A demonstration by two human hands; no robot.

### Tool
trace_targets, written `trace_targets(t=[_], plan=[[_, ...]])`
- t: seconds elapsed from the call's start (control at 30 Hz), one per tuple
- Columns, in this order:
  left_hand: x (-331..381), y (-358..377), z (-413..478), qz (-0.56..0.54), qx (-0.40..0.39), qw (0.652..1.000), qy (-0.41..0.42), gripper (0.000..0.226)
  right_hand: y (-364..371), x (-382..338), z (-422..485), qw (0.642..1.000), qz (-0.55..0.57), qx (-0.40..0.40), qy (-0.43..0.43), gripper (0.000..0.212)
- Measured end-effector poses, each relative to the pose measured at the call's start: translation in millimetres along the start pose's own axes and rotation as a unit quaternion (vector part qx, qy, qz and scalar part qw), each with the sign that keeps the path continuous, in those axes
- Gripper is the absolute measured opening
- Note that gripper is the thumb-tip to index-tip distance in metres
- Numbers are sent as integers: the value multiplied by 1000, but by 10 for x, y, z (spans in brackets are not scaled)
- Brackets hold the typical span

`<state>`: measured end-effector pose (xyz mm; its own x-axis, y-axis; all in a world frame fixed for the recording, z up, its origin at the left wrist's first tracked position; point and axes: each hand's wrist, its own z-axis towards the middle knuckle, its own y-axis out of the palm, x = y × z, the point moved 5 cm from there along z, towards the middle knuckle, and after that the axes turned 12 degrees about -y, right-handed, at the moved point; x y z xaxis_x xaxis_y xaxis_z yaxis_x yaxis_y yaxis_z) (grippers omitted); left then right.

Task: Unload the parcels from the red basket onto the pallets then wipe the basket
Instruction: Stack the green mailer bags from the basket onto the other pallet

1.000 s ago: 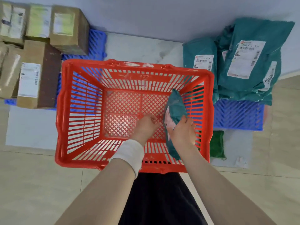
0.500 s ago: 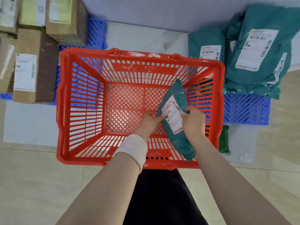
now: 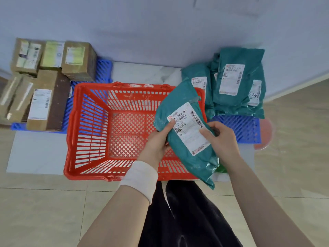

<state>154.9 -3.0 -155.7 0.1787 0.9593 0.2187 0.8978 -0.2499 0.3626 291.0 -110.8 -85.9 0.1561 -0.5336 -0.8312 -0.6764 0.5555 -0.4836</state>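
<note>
The left hand (image 3: 159, 143), a white wristband (image 3: 139, 177) on its wrist, is closed on the left edge of a teal parcel (image 3: 185, 139), thumb pressed on the corner of its white label (image 3: 190, 127); the right hand (image 3: 220, 138) grips the parcel's right side, thumb lying across the label and fingers curled behind; the parcel is held tilted, label up, above the right half of the red basket (image 3: 92, 132), its lower end hanging past the basket's near rim; the basket sits on the floor (image 3: 44, 207) on a pale mat (image 3: 35, 154), and the part of its mesh bottom that shows is bare; just beyond its right side a blue pallet (image 3: 240, 129) carries a heap of teal parcels (image 3: 236, 86) with white labels, stacked at the pallet's far edge against the wall (image 3: 160, 24); beside the basket's left side a second blue pallet (image 3: 105, 72) holds brown cartons (image 3: 48, 90), filling it from near edge to far edge; something green (image 3: 221, 169) peeks out below the held parcel near the basket's near right corner, too hidden to tell what; a blurred reddish round thing (image 3: 267, 134) lies off the right pallet's right edge.
</note>
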Motion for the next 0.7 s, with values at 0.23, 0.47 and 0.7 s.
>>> trace_targets(t=[0.23,0.47,0.7], plan=[[-392,1004,-60,-20,34,994,99,26,-954,664,-206,978,151,72,126,59],[-1352,1931,318,-103,77,989,79,18,-1942,1593,-151,952,218,-9,213,38],[-1683,2211,600,-113,158,979,61,23,-2348,1969,180,958,167,-108,206,37]])
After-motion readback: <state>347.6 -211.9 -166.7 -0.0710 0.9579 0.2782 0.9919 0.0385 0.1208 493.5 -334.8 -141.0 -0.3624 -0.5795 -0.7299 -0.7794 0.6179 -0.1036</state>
